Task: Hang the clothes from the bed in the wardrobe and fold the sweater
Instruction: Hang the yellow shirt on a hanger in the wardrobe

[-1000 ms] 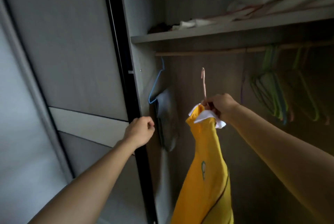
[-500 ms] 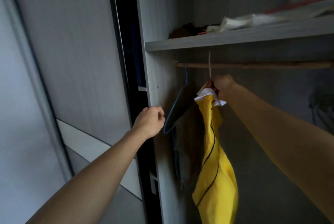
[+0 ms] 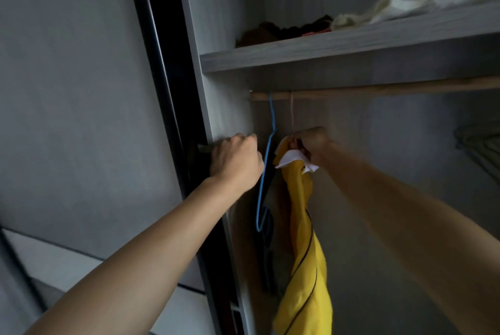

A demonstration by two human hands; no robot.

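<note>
Wardrobe (image 3: 230, 91) stood open. Yellow shirt (image 3: 303, 267) dangled at 6 o'clock below the rod (image 3: 378, 89). Right hand (image 3: 311, 142) pinched its collar. Left hand (image 3: 235, 161), at 9 o'clock from it, was curled at the panel edge, couldn't tell if gripping. 1 pink hanger (image 3: 292, 110) reached up to the rod.

Two bare arms of one person.
The left hand (image 3: 235, 164) and the right hand (image 3: 311, 142) are bare, and both forearms are uncovered along all of their visible length.
</note>
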